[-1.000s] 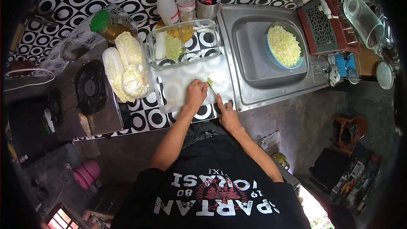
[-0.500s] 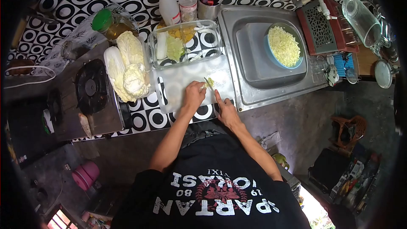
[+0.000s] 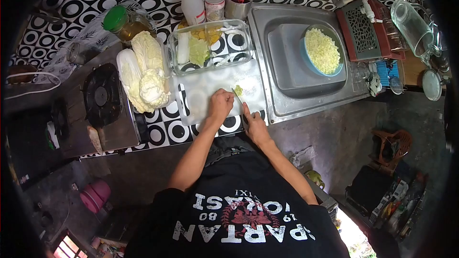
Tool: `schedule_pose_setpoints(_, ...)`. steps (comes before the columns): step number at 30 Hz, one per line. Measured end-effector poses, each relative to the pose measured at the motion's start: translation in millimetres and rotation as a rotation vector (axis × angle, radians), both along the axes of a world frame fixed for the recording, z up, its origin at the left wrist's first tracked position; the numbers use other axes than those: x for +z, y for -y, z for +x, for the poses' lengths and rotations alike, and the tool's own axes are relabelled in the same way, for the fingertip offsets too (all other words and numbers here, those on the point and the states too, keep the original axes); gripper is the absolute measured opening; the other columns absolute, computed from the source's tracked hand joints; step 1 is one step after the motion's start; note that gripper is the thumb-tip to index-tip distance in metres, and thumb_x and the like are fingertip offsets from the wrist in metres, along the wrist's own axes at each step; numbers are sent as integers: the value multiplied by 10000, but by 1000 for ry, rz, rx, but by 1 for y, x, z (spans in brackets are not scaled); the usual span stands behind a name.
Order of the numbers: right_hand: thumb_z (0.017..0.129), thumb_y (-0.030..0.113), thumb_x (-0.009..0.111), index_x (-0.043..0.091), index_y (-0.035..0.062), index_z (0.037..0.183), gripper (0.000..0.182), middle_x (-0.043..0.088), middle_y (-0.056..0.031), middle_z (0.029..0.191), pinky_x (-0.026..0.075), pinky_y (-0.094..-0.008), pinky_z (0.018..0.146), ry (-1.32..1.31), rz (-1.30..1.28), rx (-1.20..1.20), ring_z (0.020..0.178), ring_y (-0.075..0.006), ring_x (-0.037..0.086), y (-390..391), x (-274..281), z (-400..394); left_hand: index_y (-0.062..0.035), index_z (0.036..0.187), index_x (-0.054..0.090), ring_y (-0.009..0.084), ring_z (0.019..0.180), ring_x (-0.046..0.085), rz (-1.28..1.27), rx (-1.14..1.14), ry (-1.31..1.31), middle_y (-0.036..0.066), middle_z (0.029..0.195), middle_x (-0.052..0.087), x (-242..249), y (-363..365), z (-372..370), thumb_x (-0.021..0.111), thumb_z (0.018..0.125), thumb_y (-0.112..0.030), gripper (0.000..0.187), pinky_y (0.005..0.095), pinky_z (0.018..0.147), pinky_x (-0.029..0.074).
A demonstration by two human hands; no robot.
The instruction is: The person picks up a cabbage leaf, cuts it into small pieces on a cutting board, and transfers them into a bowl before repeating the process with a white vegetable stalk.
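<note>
My right hand [image 3: 256, 127] is closed around the handle of a knife [image 3: 237, 97], index finger stretched along it. The blade points away from me over a translucent cutting board [image 3: 198, 93]. Beside the blade, my left hand [image 3: 221, 104] has its fingers curled and pressed together on the board; what they hold, if anything, is hidden. A small heap of chopped yellow-green bits [image 3: 239, 90] lies just beyond the blade. Behind the board stands a clear divided container [image 3: 178, 70] with pale stem and leaf pieces in its left part.
Whole napa cabbages [image 3: 143, 74] lie to the left, beside a stove [image 3: 71, 136]. On the right, a bowl [image 3: 311, 65] of chopped pale vegetable sits in the steel sink [image 3: 287, 106]. A white bottle [image 3: 192, 4], a blue-capped bottle [image 3: 213, 5] and a utensil cup [image 3: 237, 8] stand behind.
My left fingers have shifted slightly, and the pale piece seen at their tips is now hidden. The knife has moved a little beside the chopped heap.
</note>
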State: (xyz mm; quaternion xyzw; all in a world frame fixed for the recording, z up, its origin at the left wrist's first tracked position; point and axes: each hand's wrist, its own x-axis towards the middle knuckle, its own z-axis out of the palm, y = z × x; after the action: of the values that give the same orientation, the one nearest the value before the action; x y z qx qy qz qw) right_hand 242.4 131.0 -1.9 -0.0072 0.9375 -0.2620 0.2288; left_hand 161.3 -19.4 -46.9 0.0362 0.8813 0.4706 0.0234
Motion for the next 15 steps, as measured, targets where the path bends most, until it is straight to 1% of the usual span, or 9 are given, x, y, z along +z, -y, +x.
schedule_pose_setpoints(3,646,-19,682,123,270,1448,1019,485,-238,976,503,-476,734,-16,-22,-23,808,-435,591,3,-1,-1,-29,828,698,263,651,611,-20,-29,6,145,769,613,-1,2,-1,648,724,-36,116,333,618,494)
schedule_pose_setpoints(6,643,-27,676,136,267,1448,1013,491,-242,961,503,-473,731,-40,59,-7,800,-437,590,11,0,-17,-18,856,694,271,675,619,-38,-64,30,153,788,618,2,3,0,645,737,-44,131,337,638,497)
schedule_pose_setpoints(9,642,-38,668,151,263,1448,1003,494,-246,937,502,-471,732,-11,-6,-30,796,-440,587,12,5,-24,-11,886,690,278,695,622,-32,-58,41,159,808,620,7,7,3,640,748,-51,152,342,651,497)
schedule_pose_setpoints(11,646,-41,664,164,264,1446,992,495,-247,921,499,-473,734,-68,-36,-32,789,-444,584,10,6,-15,-9,901,688,281,703,623,-14,-42,44,160,817,621,6,8,5,638,752,-55,163,344,656,496)
schedule_pose_setpoints(15,643,-38,668,158,270,1446,1000,491,-247,923,499,-477,728,-30,-5,-17,782,-441,583,19,0,0,-19,879,688,286,703,620,1,-42,45,156,809,615,4,13,4,636,756,-57,139,352,665,497)
